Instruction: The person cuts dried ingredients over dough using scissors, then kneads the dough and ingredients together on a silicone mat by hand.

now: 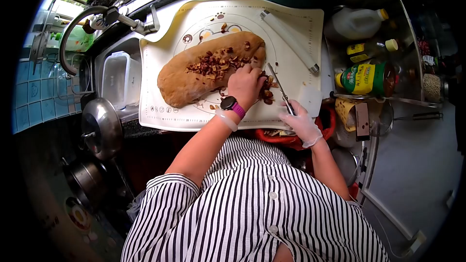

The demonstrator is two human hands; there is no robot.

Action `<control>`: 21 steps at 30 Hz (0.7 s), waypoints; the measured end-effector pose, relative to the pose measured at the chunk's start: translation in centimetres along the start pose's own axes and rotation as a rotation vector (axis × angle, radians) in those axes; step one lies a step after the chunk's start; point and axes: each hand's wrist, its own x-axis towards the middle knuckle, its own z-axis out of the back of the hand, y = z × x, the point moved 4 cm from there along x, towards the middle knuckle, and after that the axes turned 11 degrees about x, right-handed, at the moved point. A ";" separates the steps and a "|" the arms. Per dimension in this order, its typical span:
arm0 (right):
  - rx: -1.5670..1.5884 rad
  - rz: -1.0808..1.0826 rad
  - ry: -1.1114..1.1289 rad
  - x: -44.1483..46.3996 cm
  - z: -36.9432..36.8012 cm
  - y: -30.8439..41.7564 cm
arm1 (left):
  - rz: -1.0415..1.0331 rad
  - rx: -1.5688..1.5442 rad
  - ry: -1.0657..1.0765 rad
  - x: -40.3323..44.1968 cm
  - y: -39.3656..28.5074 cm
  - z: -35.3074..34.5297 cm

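Observation:
A long slab of brown dough (pixel 182 75) lies on a pale printed mat (pixel 160 116), with chopped reddish-brown dried fruit (pixel 213 67) heaped along its middle. My left hand (pixel 245 87), with a watch and a clear glove cuff at the wrist, rests over the dough's right end. Its fingers are curled down among the pieces, and what they grip is hidden. More dark fruit pieces (pixel 267 94) lie on the mat just right of that hand. My right hand (pixel 302 122), in a clear glove, is closed around the dark handles of metal scissors (pixel 275 78), whose blades point up and left.
A white rolling pin (pixel 291 41) lies on the mat's right side. At left are a clear plastic tub (pixel 116 80), a faucet (pixel 131 22) and a pot lid (pixel 101 127). Bottles (pixel 366 78) fill a rack at right. A red container (pixel 291 139) sits below the mat's front edge.

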 end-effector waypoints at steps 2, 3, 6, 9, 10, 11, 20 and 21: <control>0.031 -0.021 -0.026 -0.5 0.6 -0.5 | -0.048 0.046 -0.007 0.0 0.0 -1.3; 0.031 -0.024 -0.031 -0.7 0.8 -0.7 | -0.089 0.095 -0.017 0.0 -0.2 -1.7; 0.035 0.006 -0.057 -1.3 1.2 -1.1 | -0.117 0.091 -0.050 -0.5 0.1 -2.4; 0.011 -0.014 -0.060 -1.2 1.2 -1.8 | -0.120 0.104 -0.051 -0.7 0.1 -2.5; -0.022 0.013 -0.054 -0.9 1.2 -2.4 | -0.112 0.124 -0.042 -0.8 0.0 -2.4; -0.056 0.041 -0.048 -0.7 1.3 -2.7 | -0.111 0.122 -0.041 -0.9 -0.2 -2.4; -0.008 -0.011 -0.038 -0.6 0.9 -2.5 | -0.142 0.137 -0.010 -0.4 -1.2 -2.5; -0.011 -0.012 -0.037 -0.6 0.8 -2.5 | -0.178 0.158 0.005 -0.2 -1.5 -2.5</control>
